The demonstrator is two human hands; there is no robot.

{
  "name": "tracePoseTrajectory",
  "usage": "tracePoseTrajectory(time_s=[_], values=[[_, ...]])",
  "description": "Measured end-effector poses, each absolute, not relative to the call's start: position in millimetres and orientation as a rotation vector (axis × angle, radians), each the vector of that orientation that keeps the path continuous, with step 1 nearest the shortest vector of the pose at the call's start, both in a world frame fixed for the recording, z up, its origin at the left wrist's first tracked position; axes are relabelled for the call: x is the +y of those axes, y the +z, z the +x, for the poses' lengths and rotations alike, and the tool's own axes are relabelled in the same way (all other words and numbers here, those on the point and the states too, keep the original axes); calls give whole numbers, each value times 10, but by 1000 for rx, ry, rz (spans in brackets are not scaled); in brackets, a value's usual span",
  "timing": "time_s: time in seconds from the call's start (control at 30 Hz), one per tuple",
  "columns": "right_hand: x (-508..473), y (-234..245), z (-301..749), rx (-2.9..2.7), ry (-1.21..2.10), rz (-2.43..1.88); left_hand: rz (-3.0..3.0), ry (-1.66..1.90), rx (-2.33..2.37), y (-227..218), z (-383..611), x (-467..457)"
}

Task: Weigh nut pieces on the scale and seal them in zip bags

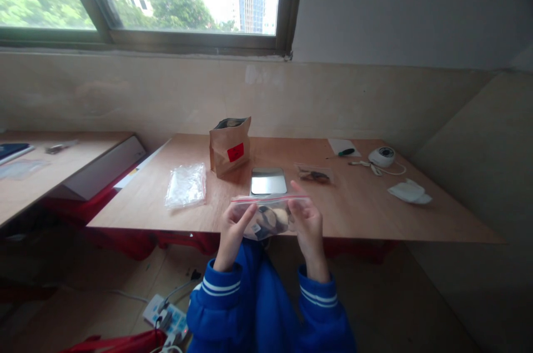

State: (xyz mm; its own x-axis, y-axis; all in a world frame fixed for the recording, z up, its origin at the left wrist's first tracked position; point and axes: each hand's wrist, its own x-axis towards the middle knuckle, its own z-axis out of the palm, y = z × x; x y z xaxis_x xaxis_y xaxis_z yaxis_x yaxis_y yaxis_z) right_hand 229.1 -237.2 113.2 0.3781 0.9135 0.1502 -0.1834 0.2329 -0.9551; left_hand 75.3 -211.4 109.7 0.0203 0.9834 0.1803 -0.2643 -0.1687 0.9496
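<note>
A clear zip bag [266, 229] with a red seal line hangs between both hands at the table's front edge. Inside it are pale and dark flat pieces whose kind I cannot make out. My left hand [234, 226] pinches the bag's upper left corner. At the upper right, my right hand [308, 222] grips the other end, thumb in front. Just beyond the bag lies a small scale with a shiny metal top [268, 181]. Behind it to the left stands an open brown paper pouch [230, 147] with a red label.
A stack of clear bags [186, 185] lies left on the table. To the right are a filled zip bag [314, 176], a screwdriver [346, 152], a white dome camera [382, 156] with cable and crumpled white tissue [410, 192]. A power strip [165, 317] lies on the floor.
</note>
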Motion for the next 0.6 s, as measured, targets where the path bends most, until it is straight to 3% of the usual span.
tracePoseTrajectory(time_s=[0.6], values=[[-2378,1090,2287,-913,736,-1157,1135,1543,964,1181,769,-2152]])
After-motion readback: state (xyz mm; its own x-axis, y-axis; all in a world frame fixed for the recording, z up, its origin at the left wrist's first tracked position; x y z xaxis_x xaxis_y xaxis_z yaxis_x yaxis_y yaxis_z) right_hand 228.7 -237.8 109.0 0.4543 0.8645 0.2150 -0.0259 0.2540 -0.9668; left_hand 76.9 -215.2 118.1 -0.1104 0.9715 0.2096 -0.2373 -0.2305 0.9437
